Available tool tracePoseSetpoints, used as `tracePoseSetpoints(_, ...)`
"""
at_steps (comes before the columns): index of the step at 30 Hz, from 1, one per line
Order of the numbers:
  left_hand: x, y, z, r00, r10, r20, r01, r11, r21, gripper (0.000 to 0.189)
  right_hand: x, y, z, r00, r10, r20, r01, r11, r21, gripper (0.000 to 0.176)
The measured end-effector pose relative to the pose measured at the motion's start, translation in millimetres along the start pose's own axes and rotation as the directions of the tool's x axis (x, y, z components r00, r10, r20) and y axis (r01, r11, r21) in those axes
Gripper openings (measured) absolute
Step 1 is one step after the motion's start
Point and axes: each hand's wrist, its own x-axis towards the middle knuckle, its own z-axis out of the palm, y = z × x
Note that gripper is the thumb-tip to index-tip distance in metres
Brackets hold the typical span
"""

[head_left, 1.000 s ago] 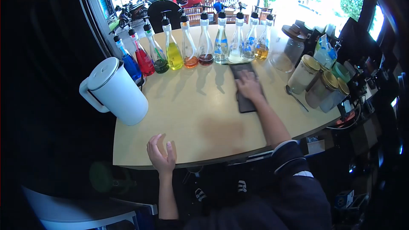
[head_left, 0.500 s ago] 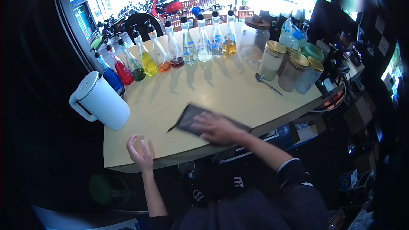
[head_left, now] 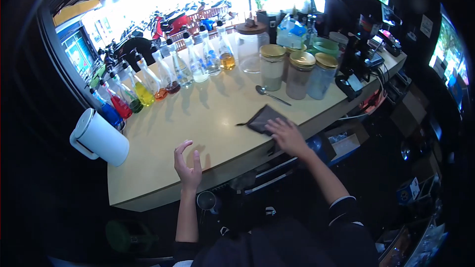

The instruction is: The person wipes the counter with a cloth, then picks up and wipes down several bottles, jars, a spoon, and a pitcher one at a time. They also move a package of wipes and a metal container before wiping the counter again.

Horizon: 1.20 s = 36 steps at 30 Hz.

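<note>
A dark folded cloth [head_left: 261, 118] lies on the pale wooden counter [head_left: 198, 123] near its front edge, a short loop sticking out at its left. My right hand [head_left: 284, 136] rests on the cloth's right part with fingers spread, pressing it flat. To the left, my left hand [head_left: 188, 167] is raised at the counter's front edge, thumb and fingers curved apart, holding nothing. A metal spoon [head_left: 273, 96] lies just beyond the cloth.
Pump bottles with coloured liquids [head_left: 143, 94] line the back edge. A white jug [head_left: 103, 138] stands at the left end. Gold-lidded jars [head_left: 298, 81] and a large wooden-lidded glass jar [head_left: 251, 49] stand at the right, with a dark monitor [head_left: 344, 12] behind.
The view has shifted right. My right hand and the cloth have moved right along the counter, closer to the spoon and jars. My left hand is still raised and empty.
</note>
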Motion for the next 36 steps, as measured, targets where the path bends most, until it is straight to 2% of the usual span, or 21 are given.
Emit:
tracePoseSetpoints(2,1,12,22,0.999,0.028,0.027,-0.027,0.998,-0.051,0.026,-34,43,-17,0.995,0.070,-0.076,-0.075,0.995,-0.061,0.038)
tracePoseSetpoints(4,3,32,49,0.998,0.024,0.060,-0.017,0.993,-0.116,0.026,-62,80,-32,0.955,0.212,-0.207,-0.186,0.973,0.139,0.034)
tracePoseSetpoints(5,3,43,64,0.996,0.017,0.091,-0.002,0.986,-0.167,0.026,-69,94,-39,0.953,0.215,-0.214,-0.191,0.973,0.128,0.034)
tracePoseSetpoints(7,4,66,98,0.983,0.021,0.182,0.024,0.970,-0.243,0.026,-74,112,-60,0.805,0.593,0.021,-0.488,0.641,0.593,0.032)
tracePoseSetpoints(8,2,77,115,0.962,0.024,0.273,0.061,0.952,-0.300,0.025,-77,113,-65,0.805,0.593,0.010,-0.483,0.647,0.590,0.032)
tracePoseSetpoints(9,-3,83,134,0.913,-0.059,0.405,0.229,0.893,-0.387,0.029,-75,103,-69,0.837,0.545,0.051,-0.242,0.286,0.927,0.033)
tracePoseSetpoints(10,-9,87,154,0.835,-0.119,0.537,0.398,0.805,-0.440,0.032,-71,88,-74,0.877,0.477,0.058,0.036,-0.185,0.982,0.034)
tracePoseSetpoints(11,-12,92,172,0.840,-0.117,0.530,0.391,0.808,-0.441,0.032,-66,66,-90,0.909,0.416,0.034,0.104,-0.305,0.947,0.037)
tracePoseSetpoints(12,-13,97,188,0.693,-0.231,0.683,0.650,0.610,-0.453,0.035,-64,54,-95,0.913,0.407,0.032,0.104,-0.307,0.946,0.037)
tracePoseSetpoints(13,-10,103,195,0.500,-0.283,0.818,0.847,0.355,-0.395,0.038,-63,45,-96,0.937,0.343,0.071,0.086,-0.421,0.903,0.038)
tracePoseSetpoints(14,-9,107,195,0.507,-0.292,0.811,0.845,0.355,-0.400,0.038,-60,37,-98,0.957,0.272,0.104,0.058,-0.527,0.848,0.040)
tracePoseSetpoints(16,3,128,183,0.405,-0.269,0.874,0.892,0.327,-0.312,0.042,-51,23,-102,0.955,0.276,0.107,0.031,-0.451,0.892,0.039)
tracePoseSetpoints(18,19,133,166,0.460,-0.278,0.843,0.861,0.373,-0.347,0.040,-38,18,-101,0.954,0.282,0.102,0.012,-0.376,0.926,0.037)
tracePoseSetpoints(20,31,129,150,0.601,-0.261,0.755,0.773,0.431,-0.466,0.038,-23,18,-98,0.955,0.286,0.081,-0.055,-0.097,0.994,0.040)
tracePoseSetpoints(21,38,126,149,0.714,-0.260,0.651,0.683,0.466,-0.563,0.033,-12,12,-101,0.962,0.267,0.059,-0.023,-0.137,0.990,0.034)
tracePoseSetpoints(24,79,112,140,0.833,-0.286,0.474,0.547,0.558,-0.625,0.026,39,3,-108,0.980,0.197,-0.030,0.057,-0.132,0.990,0.028)
tracePoseSetpoints(26,113,111,134,0.963,-0.165,0.214,0.268,0.687,-0.675,0.021,77,3,-119,0.977,0.185,-0.107,0.103,0.033,0.994,0.020)
tracePoseSetpoints(27,126,118,127,0.980,-0.155,0.127,0.200,0.688,-0.698,0.020,91,0,-127,0.979,0.176,-0.105,0.101,0.028,0.994,0.020)
tracePoseSetpoints(29,143,126,114,0.996,-0.074,0.050,0.089,0.727,-0.681,0.021,109,-12,-146,0.954,0.145,-0.264,0.225,0.240,0.944,0.019)
tracePoseSetpoints(34,138,128,99,0.994,-0.058,0.087,0.102,0.731,-0.675,0.024,113,-16,-143,0.948,0.179,-0.262,0.215,0.245,0.945,0.024)
tracePoseSetpoints(36,135,128,98,0.993,-0.061,0.102,0.114,0.736,-0.667,0.026,110,-15,-134,0.933,0.159,-0.323,0.287,0.213,0.934,0.024)
